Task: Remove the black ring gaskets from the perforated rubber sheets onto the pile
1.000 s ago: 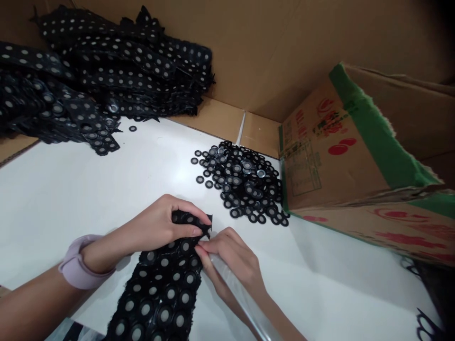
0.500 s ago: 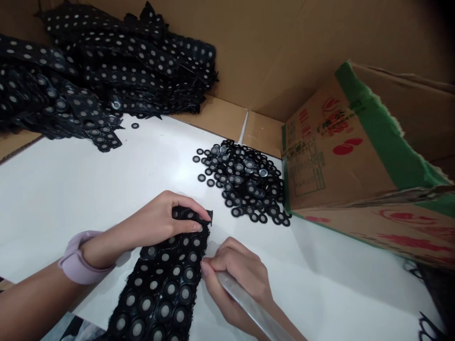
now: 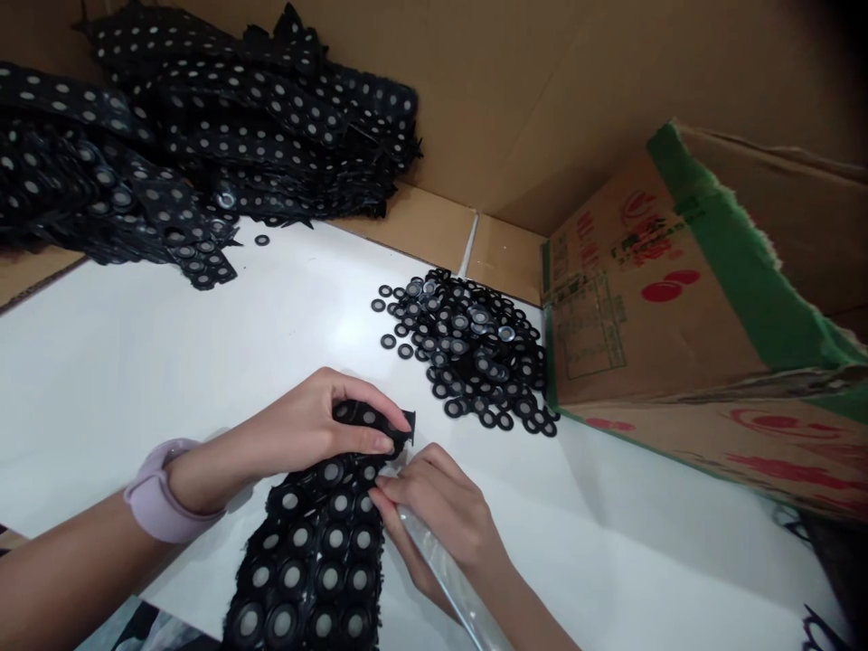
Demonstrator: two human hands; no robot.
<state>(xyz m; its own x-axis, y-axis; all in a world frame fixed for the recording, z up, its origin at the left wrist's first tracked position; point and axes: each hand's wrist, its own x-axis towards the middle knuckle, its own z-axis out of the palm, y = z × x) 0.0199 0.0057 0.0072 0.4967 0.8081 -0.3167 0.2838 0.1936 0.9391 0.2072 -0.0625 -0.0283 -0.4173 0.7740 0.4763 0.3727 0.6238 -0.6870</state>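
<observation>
My left hand, with a lilac band at the wrist, pinches the upper end of a black rubber sheet between thumb and fingers. The sheet is moulded with rows of round rings with grey centres, and its edges are ragged. At the sheet's right edge, my right hand is closed around a long silvery-grey tool. That tool's tip is hidden by the fingers, so its kind is unclear. Thumb and index finger touch the sheet's edge just below my left hand.
Loose black rings lie heaped on the white table, beside a cardboard box with green tape. More dotted black sheets are stacked at the back left. A single ring lies near them. Cardboard walls stand behind.
My right hand has moved up along the sheet's edge, closer to my left hand. The sheet has shifted slightly right, and its upper end is bent more at the left fingers.
</observation>
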